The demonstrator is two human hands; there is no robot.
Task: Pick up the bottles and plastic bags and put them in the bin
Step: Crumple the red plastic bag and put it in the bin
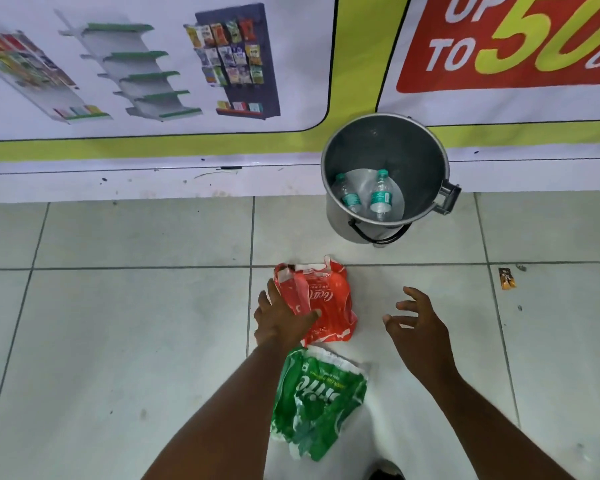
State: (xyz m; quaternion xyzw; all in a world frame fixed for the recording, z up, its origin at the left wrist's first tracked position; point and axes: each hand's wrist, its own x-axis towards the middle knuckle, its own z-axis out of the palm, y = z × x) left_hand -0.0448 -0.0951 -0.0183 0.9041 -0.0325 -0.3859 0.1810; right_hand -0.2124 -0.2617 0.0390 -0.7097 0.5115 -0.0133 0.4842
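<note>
The left hand (284,318) lies on the red plastic bag (326,306) on the floor, thumb across it, closing to gather it. The right hand (416,323) hovers beside it, fingers spread and empty. A green plastic bag (319,403) lies just nearer. Two bottles (380,197) already lie in the bin (329,157) by the wall. Next, I judge: bunch the red bag firmly, lift, carry it over the rim.

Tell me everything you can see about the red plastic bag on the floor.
The red plastic bag is crumpled thin film with white script lettering and white edges. It lies flat on the tiled floor, between the metal bin and a green bag. The left hand rests on its left side, thumb across it; the right hand is apart.
</note>
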